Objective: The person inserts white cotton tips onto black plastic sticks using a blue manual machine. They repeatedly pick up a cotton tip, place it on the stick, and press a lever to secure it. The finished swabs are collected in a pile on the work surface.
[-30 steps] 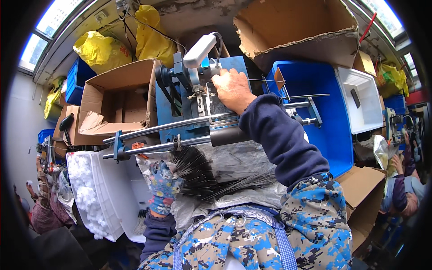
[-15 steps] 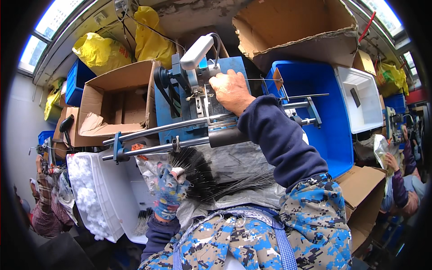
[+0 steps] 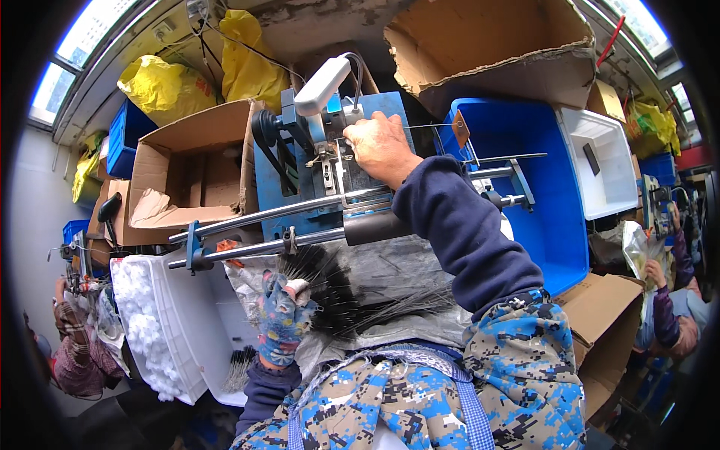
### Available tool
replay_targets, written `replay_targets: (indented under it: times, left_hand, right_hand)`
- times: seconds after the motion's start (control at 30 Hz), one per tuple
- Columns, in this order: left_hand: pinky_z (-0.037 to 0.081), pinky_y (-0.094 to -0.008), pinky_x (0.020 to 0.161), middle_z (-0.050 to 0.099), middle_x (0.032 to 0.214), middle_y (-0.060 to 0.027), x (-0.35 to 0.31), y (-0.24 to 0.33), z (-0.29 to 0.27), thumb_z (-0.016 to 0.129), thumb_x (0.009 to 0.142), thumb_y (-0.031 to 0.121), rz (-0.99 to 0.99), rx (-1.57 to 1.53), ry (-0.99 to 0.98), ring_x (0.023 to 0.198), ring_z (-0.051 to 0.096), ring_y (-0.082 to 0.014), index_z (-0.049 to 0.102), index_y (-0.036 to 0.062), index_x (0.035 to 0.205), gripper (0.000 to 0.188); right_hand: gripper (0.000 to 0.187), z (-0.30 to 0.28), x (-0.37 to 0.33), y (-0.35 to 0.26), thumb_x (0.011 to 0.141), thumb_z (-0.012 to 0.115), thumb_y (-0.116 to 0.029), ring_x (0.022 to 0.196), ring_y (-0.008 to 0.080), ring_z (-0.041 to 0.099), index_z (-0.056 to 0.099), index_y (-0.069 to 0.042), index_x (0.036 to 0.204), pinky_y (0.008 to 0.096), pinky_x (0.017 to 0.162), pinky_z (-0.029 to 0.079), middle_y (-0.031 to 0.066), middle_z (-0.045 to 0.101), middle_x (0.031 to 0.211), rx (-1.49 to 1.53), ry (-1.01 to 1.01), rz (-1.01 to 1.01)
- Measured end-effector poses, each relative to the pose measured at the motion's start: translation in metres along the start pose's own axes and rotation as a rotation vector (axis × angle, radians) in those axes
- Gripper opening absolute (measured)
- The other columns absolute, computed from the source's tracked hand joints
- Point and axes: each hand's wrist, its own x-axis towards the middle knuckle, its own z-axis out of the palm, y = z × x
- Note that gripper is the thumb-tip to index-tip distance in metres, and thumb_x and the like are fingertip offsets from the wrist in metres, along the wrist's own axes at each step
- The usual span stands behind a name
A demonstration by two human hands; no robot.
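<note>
Wide fisheye view from the left of two head-worn cameras, facing forward and steeply down. We look from close above the patterned lap [image 3: 420,401] at the near edge, across the blue machine [image 3: 330,171] in the middle, to the wall [image 3: 330,34] at the far side; straight edges bow toward the periphery.

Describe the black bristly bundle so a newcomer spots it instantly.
Find the blue machine in the centre, then its two long metal rods. Below them, immediately right of the person's gloved left hand, is the bundle. It is a dense black clump, unlike the sparser, paler strands lying to its right.
</note>
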Motion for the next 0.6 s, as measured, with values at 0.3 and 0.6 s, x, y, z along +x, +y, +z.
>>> replay_targets:
  times: [0.3,0.6]
  left_hand:
    - [0.042,-0.0443,0.076,0.059,0.093,-0.0144,-0.004,0.000,-0.004,0.071,0.063,0.010,-0.064,-0.054,-0.028,0.086,0.056,-0.0360,0.063,0.0078,0.095,0.034]
    - [0.042,-0.0444,0.079,0.060,0.088,-0.0115,0.015,0.023,-0.004,0.071,0.063,0.011,0.096,-0.048,0.026,0.084,0.057,-0.0331,0.063,0.0074,0.094,0.032]
  right_hand:
    - [0.033,-0.007,-0.022,0.006,0.076,0.061,-0.026,0.108,0.0303,0.041,0.062,-0.007,0.103,0.0461,0.082,0.032,0.0136,0.046,0.121,-0.182,0.160,0.066]
    - [0.054,-0.036,-0.057,-0.001,0.074,0.067,-0.032,0.104,0.0303,0.045,0.052,0.002,0.114,0.0398,0.078,0.044,0.0155,0.040,0.110,-0.036,-0.072,0.140]
